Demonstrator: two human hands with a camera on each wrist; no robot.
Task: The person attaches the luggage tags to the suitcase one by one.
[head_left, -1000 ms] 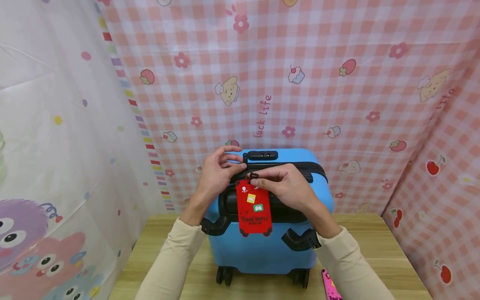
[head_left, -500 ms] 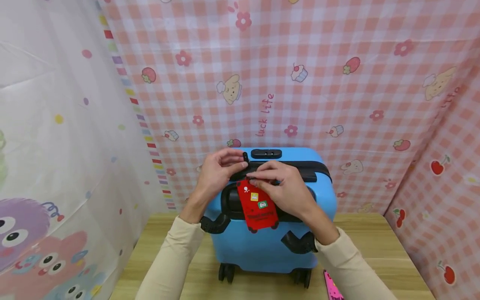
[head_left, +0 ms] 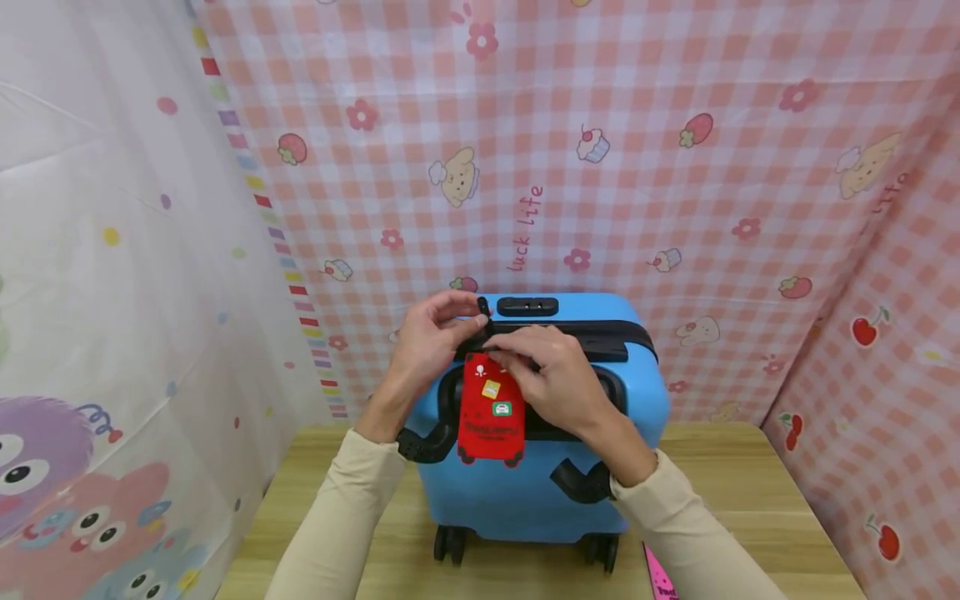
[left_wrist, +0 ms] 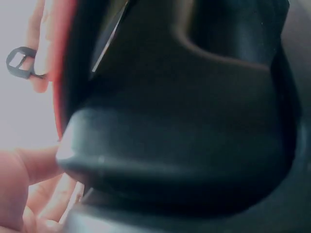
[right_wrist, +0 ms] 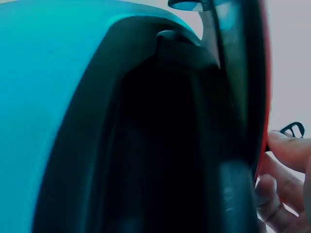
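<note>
A blue hard-shell suitcase [head_left: 525, 492] stands upright with its black side handle [head_left: 451, 400] towards me. My left hand [head_left: 427, 346] is at its upper left edge, where thumb and fingers pinch a narrow black strap end [head_left: 483, 307] that sticks up. Just to the right, my right hand [head_left: 562, 379] pinches the top of a red luggage tag [head_left: 491, 417], which hangs in front of the handle. A small black buckle [right_wrist: 294, 130] shows by the right thumb in the right wrist view. How strap and buckle connect is hidden by the fingers.
A pink tag [head_left: 660, 575] lies on the wooden table [head_left: 720, 467] near the right sleeve. The black combination lock [head_left: 527, 307] is on the suitcase top. Patterned cloth [head_left: 570, 192] hangs close behind the suitcase, with more cloth on both sides.
The right hand has moved slightly left, closer to the left hand. The red tag swung to a tilt and hangs nearly straight again. The strap end in the left hand now leans left.
</note>
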